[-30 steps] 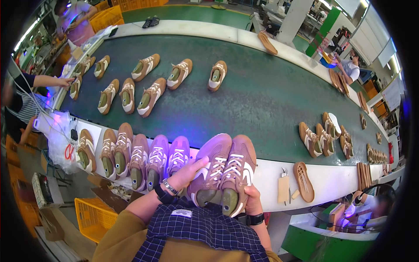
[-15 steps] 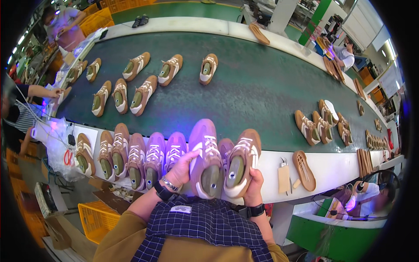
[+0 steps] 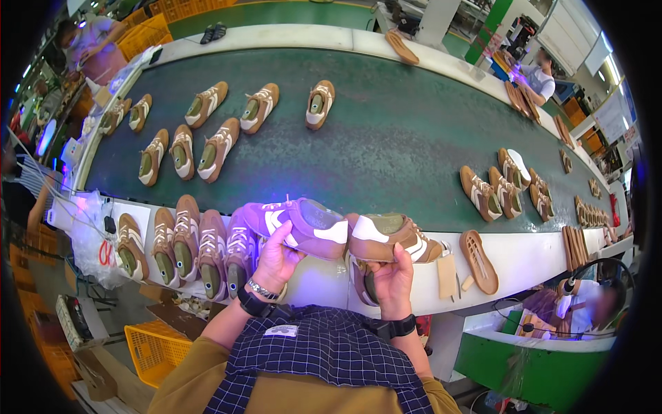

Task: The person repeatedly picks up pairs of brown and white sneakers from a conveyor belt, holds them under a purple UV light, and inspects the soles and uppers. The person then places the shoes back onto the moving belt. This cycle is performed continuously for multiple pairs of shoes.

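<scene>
Both hands are up over the white workbench ledge [image 3: 524, 259], each with a sneaker in its grasp. The left hand [image 3: 274, 261] has its fingers curled around the underside of a brown-and-white suede sneaker bathed in purple light [image 3: 296, 222], which lies on its side with its toe pointing to the person's left. The right hand [image 3: 392, 276] grips a second brown suede sneaker with white side panels [image 3: 387, 237] from below, thumb up against its side, toe pointing right. The two shoes meet heel to heel, touching or all but touching, just above the bench edge and in front of the dark green conveyor belt [image 3: 386, 138]. To the left of the left hand, a row of matching brown sneakers [image 3: 186, 241] stands side by side on the ledge, openings up. To the right of the held pair lie a tan rubber outsole [image 3: 478, 252] and a small beige card [image 3: 447, 276]. More brown sneakers ride the belt in loose pairs farther back.
</scene>
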